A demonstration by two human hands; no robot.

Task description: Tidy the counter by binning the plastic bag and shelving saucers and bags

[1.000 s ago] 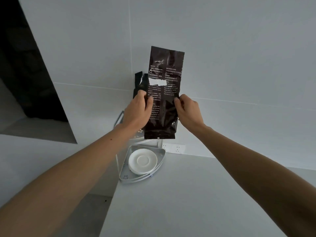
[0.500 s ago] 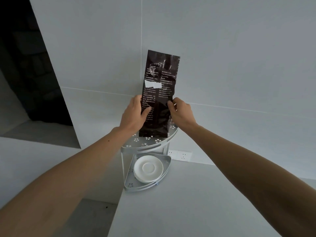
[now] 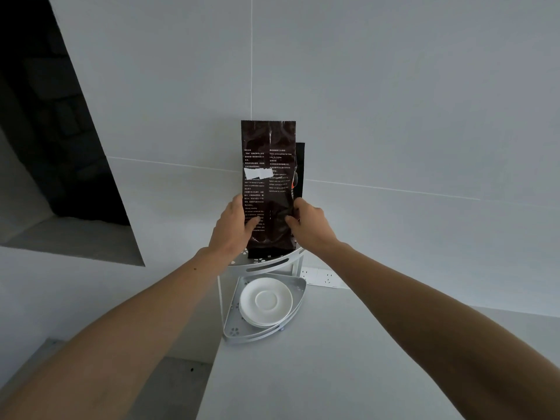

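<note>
A tall dark brown bag [image 3: 268, 165] with white print stands upright on the top tier of a white corner shelf [image 3: 266, 263]. My left hand [image 3: 235, 225] grips its lower left edge and my right hand [image 3: 306, 222] grips its lower right edge. A second black bag [image 3: 300, 165] peeks out behind it on the right, against the wall. On the lower tier lies a stack of white saucers [image 3: 266, 301].
The shelf stands in the wall corner at the back of a grey counter [image 3: 318, 374]. A white wall socket [image 3: 321, 276] sits just right of the shelf. A dark opening [image 3: 45, 116] is at the left; the counter's left edge drops to the floor.
The bag has gone from tilted in the air to upright, with its bottom down on the top tier. Both hands have followed it lower and still hold its sides.
</note>
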